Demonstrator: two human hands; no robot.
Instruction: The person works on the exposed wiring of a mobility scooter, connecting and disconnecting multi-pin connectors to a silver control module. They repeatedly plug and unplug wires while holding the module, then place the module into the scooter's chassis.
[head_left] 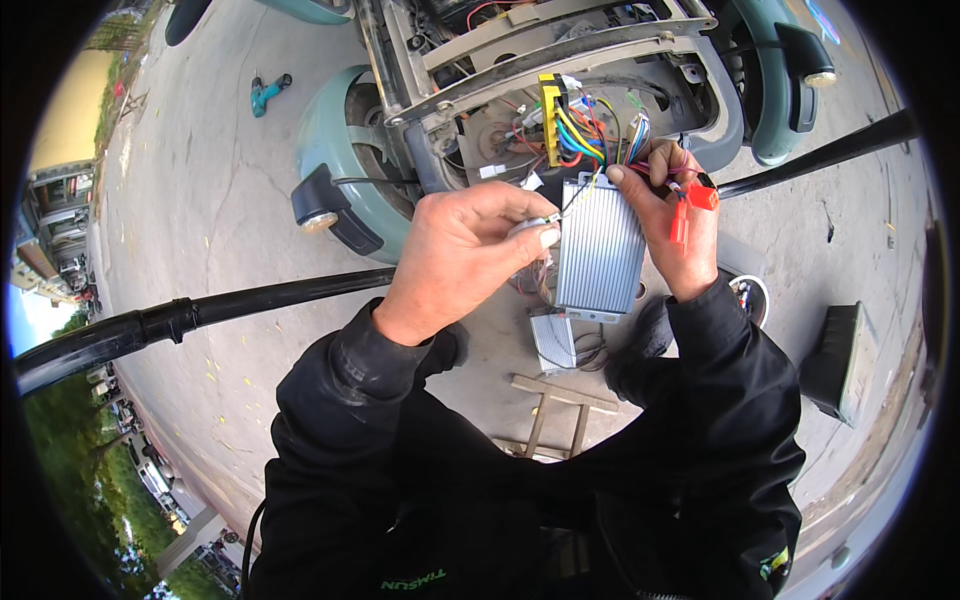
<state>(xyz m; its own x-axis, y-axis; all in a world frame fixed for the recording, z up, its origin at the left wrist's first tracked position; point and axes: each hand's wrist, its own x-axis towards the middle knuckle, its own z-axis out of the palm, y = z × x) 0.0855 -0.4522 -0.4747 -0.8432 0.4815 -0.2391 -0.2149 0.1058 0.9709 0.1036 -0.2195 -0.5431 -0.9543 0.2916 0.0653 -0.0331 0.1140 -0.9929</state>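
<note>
A ribbed silver controller box (600,250) is upright between my hands, below a colourful wire bundle (590,140) and a yellow plastic block (548,110) in the vehicle's open front. My left hand (455,255) pinches a small connector on thin wires (551,219) at the box's upper left edge. The fingers of my right hand (665,225) are closed on wires at the box's top right, with red plastic connectors (700,197) lying over the hand. A smaller silver box (550,345) with a black cable sits below.
The vehicle's pale green fenders (335,120) flank its frame (450,100). Black bars (250,298) extend to either side. A cordless drill (268,95) lies on the concrete at upper left. A wooden stool (545,410) is below; a bucket (752,305) and black plastic bin (830,365) are at right.
</note>
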